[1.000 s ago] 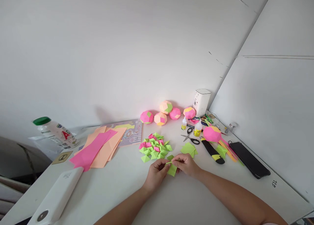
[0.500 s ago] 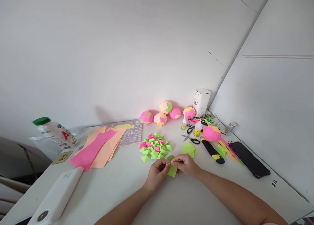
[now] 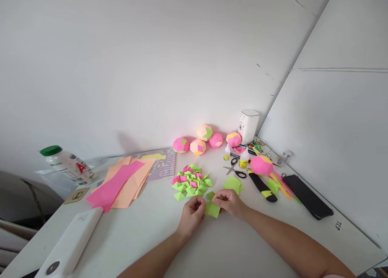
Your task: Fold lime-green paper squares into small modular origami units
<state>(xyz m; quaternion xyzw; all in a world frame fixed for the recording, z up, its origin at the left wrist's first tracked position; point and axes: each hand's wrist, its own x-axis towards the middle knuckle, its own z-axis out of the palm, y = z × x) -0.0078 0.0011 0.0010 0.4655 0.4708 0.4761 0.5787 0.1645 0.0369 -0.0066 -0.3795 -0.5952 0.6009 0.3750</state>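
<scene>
Between my hands is a small square of lime-green paper (image 3: 212,209), its flat face turned toward me. My left hand (image 3: 193,214) pinches its left edge, fingers closed. The fingers of my right hand (image 3: 230,202) are pressed together at its upper right corner. Just behind the square, another bit of green paper (image 3: 210,195) peeks out. A heap of folded green and pink paper pieces (image 3: 191,182) lies beyond my left hand. Past my right hand rests a small stack of green squares (image 3: 233,183).
Scissors (image 3: 235,168), glue bottles (image 3: 244,160) and a utility knife (image 3: 263,186) lie to the right, near a black phone-like case (image 3: 307,196). Paper balls (image 3: 198,147) line the wall. On the left are paper sheets (image 3: 121,185), a white device (image 3: 72,241) and a bottle (image 3: 68,164).
The green square, seen nearly edge-on between my fingertips before, now shows its face. My left hand has shifted slightly left, so the gap between my hands is wider.
</scene>
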